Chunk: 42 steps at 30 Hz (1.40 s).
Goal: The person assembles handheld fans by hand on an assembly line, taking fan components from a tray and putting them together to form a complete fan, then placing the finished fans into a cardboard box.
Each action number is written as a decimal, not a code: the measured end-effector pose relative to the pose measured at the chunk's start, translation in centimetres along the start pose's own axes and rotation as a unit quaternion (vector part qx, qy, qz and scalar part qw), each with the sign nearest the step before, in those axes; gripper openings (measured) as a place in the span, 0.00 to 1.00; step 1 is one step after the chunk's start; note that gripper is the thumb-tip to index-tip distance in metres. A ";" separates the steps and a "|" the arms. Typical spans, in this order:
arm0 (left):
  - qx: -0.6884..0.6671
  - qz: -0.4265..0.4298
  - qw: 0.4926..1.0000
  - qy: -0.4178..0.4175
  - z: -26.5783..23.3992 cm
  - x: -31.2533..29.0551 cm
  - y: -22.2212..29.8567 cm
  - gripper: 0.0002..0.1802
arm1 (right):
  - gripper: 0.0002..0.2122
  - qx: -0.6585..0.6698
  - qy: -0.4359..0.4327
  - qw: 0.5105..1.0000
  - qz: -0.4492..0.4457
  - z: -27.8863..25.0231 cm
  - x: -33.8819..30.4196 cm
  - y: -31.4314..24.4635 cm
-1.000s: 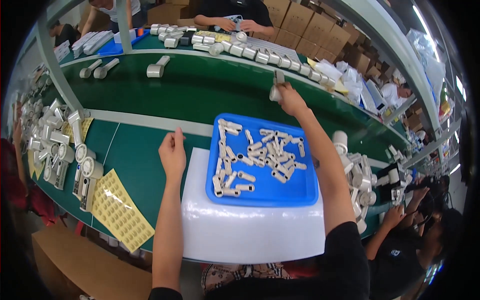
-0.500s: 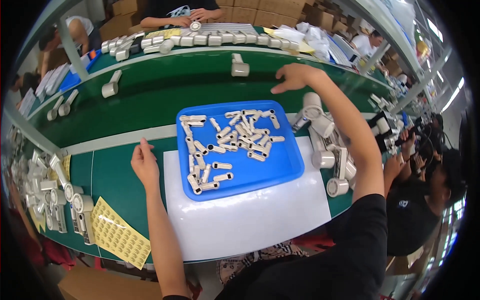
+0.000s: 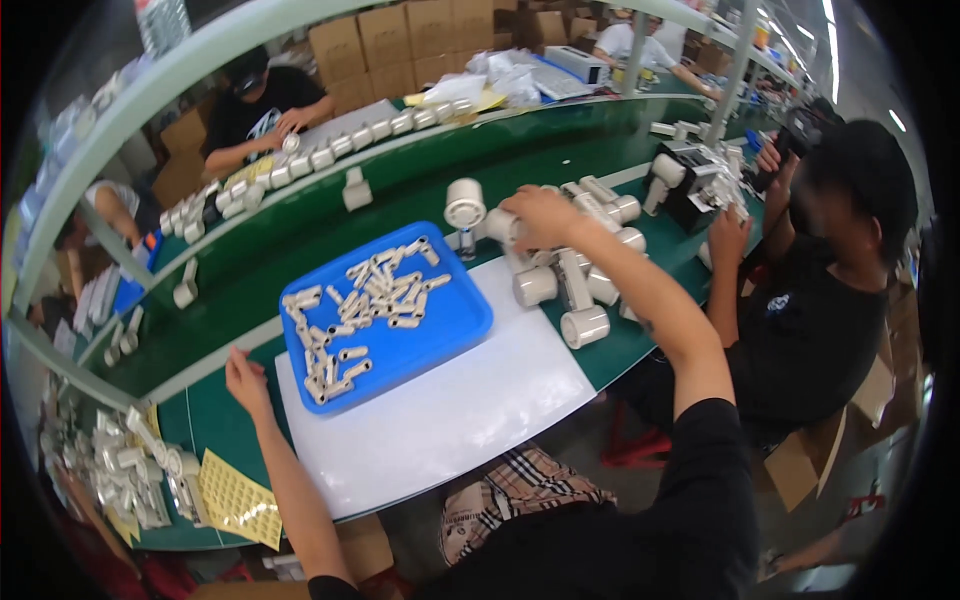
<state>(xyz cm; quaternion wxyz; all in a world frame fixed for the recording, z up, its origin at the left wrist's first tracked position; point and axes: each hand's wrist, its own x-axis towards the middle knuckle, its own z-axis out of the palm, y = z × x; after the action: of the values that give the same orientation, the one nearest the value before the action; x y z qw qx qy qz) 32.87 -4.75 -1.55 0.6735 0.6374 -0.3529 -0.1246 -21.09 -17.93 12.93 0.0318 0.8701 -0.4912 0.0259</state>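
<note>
Heap of white devices [image 3: 125, 470] at far left on the green bench [image 3: 205, 415]; yellow sticker sheet [image 3: 238, 497] beside it, nearer the person. Left hand [image 3: 246, 382] next, just left of the tray: thumb apart from half-curled fingers, nothing seen in it.

Blue tray [image 3: 432, 330] sits askew, overlapping a white sheet [image 3: 440, 430], and contains small pale parts [image 3: 385, 290] lying at mixed angles. Off its far right corner, a round-headed device [image 3: 464, 203]: head at the far end, slim handle toward the person, long axis near vertical in this view.

Right hand [image 3: 545, 217] just right of that, fingers bent down over the head of a cylinder-headed unit [image 3: 500, 226], which lies at the left edge of a cluster of similar units [image 3: 585, 325]. Fingers appear to touch it; cannot tell whether clamped or only resting. Its handle is largely hidden, so pointing direction and long axis cannot be told.

Step in hand, judged: handling one unit at the cluster's edge. Next move, judged: calls for either a firm grasp round the head or a clean release, neighbours undisturbed.
</note>
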 end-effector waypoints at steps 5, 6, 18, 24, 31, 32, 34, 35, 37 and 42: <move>-0.004 0.058 0.998 0.028 -0.7 -0.3 7.0 0.26 | 0.28 0.060 0.017 0.998 -0.010 0.6 -0.7 1.2; -0.002 0.062 0.998 0.029 -0.7 -0.4 8.0 0.26 | 0.28 0.063 0.019 0.998 -0.011 0.5 -0.2 0.6; 0.007 0.038 0.999 -0.017 -4.8 -5.2 10.0 0.23 | 0.38 0.054 -0.139 0.989 0.016 -0.6 3.1 1.9; 0.007 0.051 0.995 -0.080 -4.1 -7.0 15.3 0.17 | 0.36 0.299 0.131 0.943 -0.060 -4.7 -2.1 4.3; 0.046 0.207 0.900 -0.381 4.2 -14.3 21.9 0.35 | 0.33 0.408 -0.148 0.883 -0.181 -8.6 -7.0 -7.5; 0.009 0.209 0.885 -0.415 5.9 -15.5 22.1 0.40 | 0.31 0.420 -0.189 0.866 -0.196 -7.7 -7.5 -8.9; -0.029 0.213 0.867 -0.450 8.2 -18.1 22.6 0.44 | 0.30 0.448 -0.246 0.830 -0.225 -5.9 -8.3 -11.2; -0.051 0.210 0.851 -0.479 8.7 -19.5 23.1 0.44 | 0.28 0.478 -0.260 0.810 -0.219 -4.5 -8.6 -12.1; -0.067 0.201 0.836 -0.505 8.3 -20.9 22.5 0.44 | 0.24 0.460 -0.298 0.814 -0.195 -3.9 -8.3 -13.6; 0.029 0.121 0.907 -0.403 6.3 -21.8 17.6 0.36 | 0.26 0.164 0.174 0.964 -0.113 -5.5 -5.0 -11.5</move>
<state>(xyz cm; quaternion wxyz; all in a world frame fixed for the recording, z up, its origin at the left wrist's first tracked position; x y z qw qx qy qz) 8.23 6.59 7.89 0.4654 0.5042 -0.6722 -0.2782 -13.90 -7.35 17.71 -0.0233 0.8954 -0.3655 0.2531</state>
